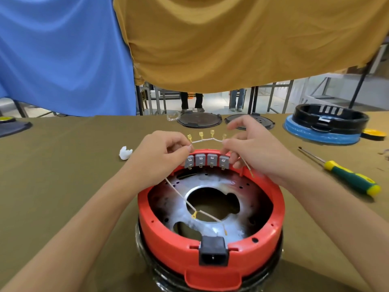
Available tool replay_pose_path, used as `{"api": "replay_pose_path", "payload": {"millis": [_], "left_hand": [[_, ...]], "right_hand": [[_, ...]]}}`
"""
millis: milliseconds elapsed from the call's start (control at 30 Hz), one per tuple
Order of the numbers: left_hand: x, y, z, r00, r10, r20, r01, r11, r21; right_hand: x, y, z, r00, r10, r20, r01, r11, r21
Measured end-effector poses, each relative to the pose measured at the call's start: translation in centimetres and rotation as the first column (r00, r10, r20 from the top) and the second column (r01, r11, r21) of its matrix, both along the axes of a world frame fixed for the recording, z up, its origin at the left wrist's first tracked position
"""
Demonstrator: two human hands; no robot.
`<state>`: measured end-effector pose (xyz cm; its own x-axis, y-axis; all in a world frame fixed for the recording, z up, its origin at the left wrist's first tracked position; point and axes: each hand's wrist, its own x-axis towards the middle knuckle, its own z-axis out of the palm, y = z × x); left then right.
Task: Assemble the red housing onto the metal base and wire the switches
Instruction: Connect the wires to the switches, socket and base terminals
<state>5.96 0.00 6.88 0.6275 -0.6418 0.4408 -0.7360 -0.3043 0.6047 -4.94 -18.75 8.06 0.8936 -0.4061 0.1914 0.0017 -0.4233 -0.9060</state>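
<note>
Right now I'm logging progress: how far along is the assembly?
Done: red housing sits on the metal base; four switches are seated in its far rim. In hand: both hands hold the wire harness above them. Left: none of its terminals is plugged on.

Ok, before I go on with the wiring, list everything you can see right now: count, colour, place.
red housing: 1, red, centre front, seated on the metal base
metal base: 1, silver, inside the housing
switches: 4, grey, in a row at the housing's far rim
wire harness: 1, white with four yellow terminals, held above the switches; its ends trail over the base
power socket: 1, black, housing's near rim
screwdriver: 1, green and yellow, right on the table
black housing: 1, on a blue ring, far right
round black plates: 2, far centre
white wad: 1, left of the hands
table: 1, olive cover
left hand: pinches the harness's left end
right hand: pinches the harness's right end
</note>
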Motion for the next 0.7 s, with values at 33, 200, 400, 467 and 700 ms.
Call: {"api": "replay_pose_path", "payload": {"millis": [33,200,400,467,700], "left_hand": [[0.0,0.0,0.0,1.000,0.004,-0.010,-0.004,1.000,0.016],[0.0,0.2,0.1,0.999,0.014,-0.040,-0.012,0.998,0.066],[-0.2,0.3,0.2,1.000,0.019,0.016,-0.020,0.998,0.065],[-0.2,0.4,0.0,0.995,0.061,0.077,-0.066,0.996,0.065],[-0.6,0.3,0.1,0.965,0.042,0.260,-0.080,0.987,0.139]], "right_hand": [[-0.1,-0.1,-0.1,0.999,-0.005,0.032,0.009,0.993,-0.117],[0.2,-0.2,-0.7,0.992,0.008,0.126,0.085,0.691,-0.717],[0.2,0.2,-0.7,0.994,0.016,0.111,0.068,0.706,-0.705],[0.1,0.2,-0.4,0.998,0.021,0.052,0.018,0.760,-0.650],[-0.6,0.6,0.1,0.988,0.094,-0.122,-0.149,0.787,-0.599]]}}
